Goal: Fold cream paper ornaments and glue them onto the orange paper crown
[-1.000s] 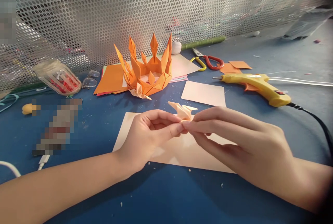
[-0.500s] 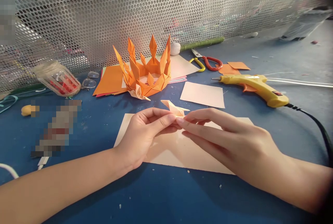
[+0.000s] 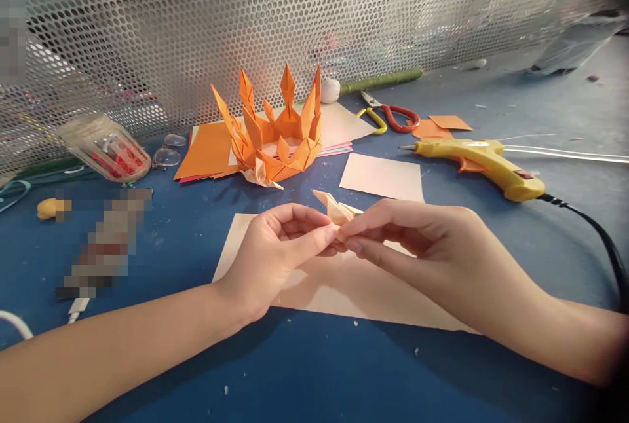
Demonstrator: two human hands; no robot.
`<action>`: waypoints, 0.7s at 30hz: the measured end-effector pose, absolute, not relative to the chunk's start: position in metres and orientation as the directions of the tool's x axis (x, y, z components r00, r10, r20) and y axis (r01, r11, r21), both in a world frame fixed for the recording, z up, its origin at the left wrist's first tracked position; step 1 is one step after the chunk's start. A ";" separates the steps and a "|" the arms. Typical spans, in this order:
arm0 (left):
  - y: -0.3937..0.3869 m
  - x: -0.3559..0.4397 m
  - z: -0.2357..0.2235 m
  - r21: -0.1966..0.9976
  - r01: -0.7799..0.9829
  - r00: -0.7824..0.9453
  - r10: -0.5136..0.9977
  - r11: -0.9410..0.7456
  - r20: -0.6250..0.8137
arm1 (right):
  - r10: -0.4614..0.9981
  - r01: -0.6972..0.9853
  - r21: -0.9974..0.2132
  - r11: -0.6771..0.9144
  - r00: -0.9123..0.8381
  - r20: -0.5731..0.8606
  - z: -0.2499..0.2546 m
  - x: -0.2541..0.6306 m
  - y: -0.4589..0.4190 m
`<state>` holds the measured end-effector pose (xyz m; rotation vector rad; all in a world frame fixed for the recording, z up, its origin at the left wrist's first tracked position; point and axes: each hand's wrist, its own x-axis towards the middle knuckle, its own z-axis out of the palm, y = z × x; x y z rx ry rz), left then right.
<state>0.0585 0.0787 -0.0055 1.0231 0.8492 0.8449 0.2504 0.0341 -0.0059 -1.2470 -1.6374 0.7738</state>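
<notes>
Pinching a small cream folded paper piece [image 3: 338,210] between both hands, just above a cream sheet [image 3: 344,282] lying flat on the blue table [image 3: 314,370].

Left to right across the scene:

- Tipped clear jar [image 3: 105,146] with red contents, far left, near the perforated metal screen [image 3: 196,23]. Well apart from the work.
- Left hand [image 3: 275,256]: thumb and forefinger clenched on the near-left end of the folded paper piece, remaining fingers curled beneath.
- Orange paper crown [image 3: 272,131] behind the hands, standing on a stack of orange and cream sheets [image 3: 209,151]; a cream folded unit at its front base.
- Right hand [image 3: 417,236]: fingertips closed on the right end of the same piece, meeting the left fingertips.
- Small cream square [image 3: 382,177] just beyond the right hand.
- Red-and-yellow scissors [image 3: 390,116] near the screen.
- Yellow glue gun [image 3: 484,160] on its side at right, cable trailing toward the table edge.

Recommended handling for the fold in hand:

- Keep both grips close to the crease line; the piece is small and thin, likely to buckle if gripped at the tips.
- Press the crease with the fingertip pad, not the nail, to avoid tearing.
- Hold the pointed flaps clear of the pinch to keep them sharp.
- Work over the cream sheet, away from the glue gun nozzle.
</notes>
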 end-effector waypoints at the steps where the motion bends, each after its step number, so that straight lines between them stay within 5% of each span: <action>1: 0.079 0.059 -0.005 0.942 -0.180 0.419 0.888 0.284 -0.188 | 0.959 0.371 -0.885 0.281 -0.079 0.272 -0.006 0.250 0.034; 7: 0.078 0.058 -0.005 0.939 -0.200 0.433 0.885 0.279 -0.171 | 0.985 0.314 -0.934 0.171 -0.054 0.162 -0.009 0.251 0.034; 21: 0.077 0.060 -0.005 0.936 -0.187 0.414 0.888 0.299 -0.201 | 0.968 0.340 -0.906 0.252 -0.096 0.233 -0.008 0.251 0.036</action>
